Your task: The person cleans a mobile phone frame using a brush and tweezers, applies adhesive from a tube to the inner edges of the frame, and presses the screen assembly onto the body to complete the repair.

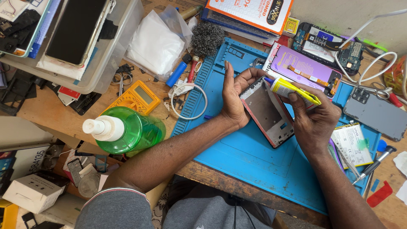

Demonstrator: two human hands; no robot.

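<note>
Bright even daylight, soft shadows, sharp focus throughout, slight wide-angle bending at edges

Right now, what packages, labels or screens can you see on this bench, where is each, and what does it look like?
Glue tube: yellow, in the right hand, nozzle at the phone frame held by the left hand.
Multimeter: yellow, grey screen, left of the blue mat.
Flat box: orange and white, top centre.
Small carton: white, bottom left.
Battery: white-labelled, right of the hands.
Phone: dark screen, in the clear tub.
</note>
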